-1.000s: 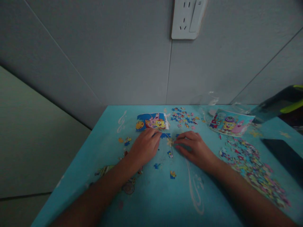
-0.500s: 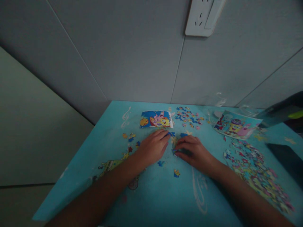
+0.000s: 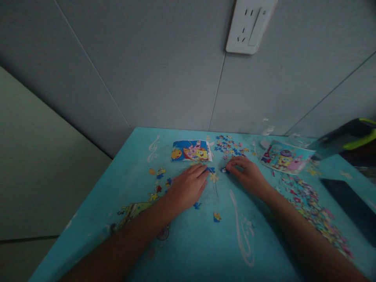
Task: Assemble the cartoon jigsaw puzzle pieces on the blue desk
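My left hand rests on the table with its fingers bent together, the fingertips on a blue strip of puzzle. Part of that strip is hidden under the fingers. To its right, my right hand pinches a small dark-blue puzzle piece between thumb and fingers, a short gap from the strip. Just behind my left hand lies a cartoon picture card with a blue ground. A loose blue piece and a blue-and-yellow piece lie nearer to me.
Several loose pieces are spread at the back, and others lie left of my left hand. A larger heap covers the right side, beside a second picture card, a dark flat object and clear plastic.
My right hand has moved back, slightly right, from beside my left hand, and now pinches a piece there. My left hand stays at the blue strip. The view has shifted slightly.
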Tool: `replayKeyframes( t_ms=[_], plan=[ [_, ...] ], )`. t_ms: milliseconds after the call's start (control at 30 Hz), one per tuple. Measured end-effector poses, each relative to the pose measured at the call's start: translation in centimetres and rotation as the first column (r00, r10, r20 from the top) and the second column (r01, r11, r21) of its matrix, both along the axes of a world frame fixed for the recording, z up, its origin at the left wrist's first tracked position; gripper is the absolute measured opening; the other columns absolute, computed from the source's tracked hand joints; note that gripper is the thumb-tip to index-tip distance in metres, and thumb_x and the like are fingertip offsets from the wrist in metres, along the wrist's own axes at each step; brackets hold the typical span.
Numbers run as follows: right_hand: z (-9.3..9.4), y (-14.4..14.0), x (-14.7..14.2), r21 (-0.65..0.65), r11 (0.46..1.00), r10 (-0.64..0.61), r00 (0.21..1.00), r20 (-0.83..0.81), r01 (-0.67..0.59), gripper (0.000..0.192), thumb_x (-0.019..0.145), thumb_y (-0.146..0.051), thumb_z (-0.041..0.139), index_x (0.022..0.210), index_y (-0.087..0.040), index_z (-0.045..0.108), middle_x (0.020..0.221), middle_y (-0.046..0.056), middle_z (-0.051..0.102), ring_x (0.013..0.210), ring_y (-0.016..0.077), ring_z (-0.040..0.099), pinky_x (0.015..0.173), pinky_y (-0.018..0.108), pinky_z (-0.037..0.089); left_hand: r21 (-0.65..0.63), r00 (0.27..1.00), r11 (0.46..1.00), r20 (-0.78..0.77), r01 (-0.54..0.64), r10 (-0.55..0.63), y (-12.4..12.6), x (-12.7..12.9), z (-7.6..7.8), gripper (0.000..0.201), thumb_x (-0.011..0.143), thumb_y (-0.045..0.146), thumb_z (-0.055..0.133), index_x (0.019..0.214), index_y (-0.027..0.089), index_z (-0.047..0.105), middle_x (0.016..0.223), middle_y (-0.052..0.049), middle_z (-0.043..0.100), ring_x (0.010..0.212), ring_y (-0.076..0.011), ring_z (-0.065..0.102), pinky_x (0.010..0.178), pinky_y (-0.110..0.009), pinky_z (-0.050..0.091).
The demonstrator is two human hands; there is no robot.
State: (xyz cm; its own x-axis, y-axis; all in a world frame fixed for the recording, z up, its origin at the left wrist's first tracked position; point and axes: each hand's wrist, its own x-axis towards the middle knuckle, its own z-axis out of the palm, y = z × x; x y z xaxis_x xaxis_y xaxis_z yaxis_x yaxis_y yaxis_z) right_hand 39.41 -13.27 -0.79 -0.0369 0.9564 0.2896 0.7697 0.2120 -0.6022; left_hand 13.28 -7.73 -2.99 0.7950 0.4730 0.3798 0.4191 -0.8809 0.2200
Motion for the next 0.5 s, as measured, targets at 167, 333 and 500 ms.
replayKeyframes(
  t_ms=[167, 333, 500],
  plan=[
    [-0.7, 1.2, -0.6, -0.009, 1.0, 0.008, 1.0, 0.016, -0.008, 0.018, 0.096, -0.033, 0.062, 0.09, -0.023, 0.076, 0.102, 0.007, 0.073, 0.103, 0.0242, 0.067, 0.097, 0.042, 0.049, 0.004, 1.0, 1.0, 0.002, -0.004, 0.004, -0.1, 0.0, 0.1, 0.034, 0.102, 0.022, 0.05, 0.131, 0.012, 0.062, 0.141, -0.013, 0.062, 0.134, -0.0269, 0.056, 0.114, -0.046, 0.049],
    [-1.1, 1.6, -0.9, 0.025, 0.999, 0.019, 0.996, 0.09, -0.022, 0.02, 0.096, -0.032, 0.061, 0.09, -0.022, 0.078, 0.101, 0.008, 0.074, 0.095, 0.0227, 0.068, 0.091, 0.041, 0.052, -0.001, 1.0, 1.0, -0.002, -0.005, 0.005, 0.0, 0.1, 0.1, 0.033, 0.101, 0.023, 0.051, 0.131, 0.013, 0.062, 0.141, -0.013, 0.061, 0.133, -0.0275, 0.056, 0.114, -0.047, 0.048],
    [-1.5, 2.0, -0.9, 0.034, 0.999, 0.021, 0.99, 0.137, -0.026, 0.019, 0.096, -0.031, 0.062, 0.09, -0.022, 0.078, 0.1, 0.008, 0.074, 0.093, 0.0227, 0.068, 0.091, 0.041, 0.053, -0.016, 1.0, 1.0, 0.01, -0.006, 0.007, 0.0, 0.2, 0.0, 0.034, 0.1, 0.022, 0.053, 0.132, 0.014, 0.061, 0.141, -0.014, 0.061, 0.133, -0.0274, 0.056, 0.114, -0.048, 0.048]
  ],
)
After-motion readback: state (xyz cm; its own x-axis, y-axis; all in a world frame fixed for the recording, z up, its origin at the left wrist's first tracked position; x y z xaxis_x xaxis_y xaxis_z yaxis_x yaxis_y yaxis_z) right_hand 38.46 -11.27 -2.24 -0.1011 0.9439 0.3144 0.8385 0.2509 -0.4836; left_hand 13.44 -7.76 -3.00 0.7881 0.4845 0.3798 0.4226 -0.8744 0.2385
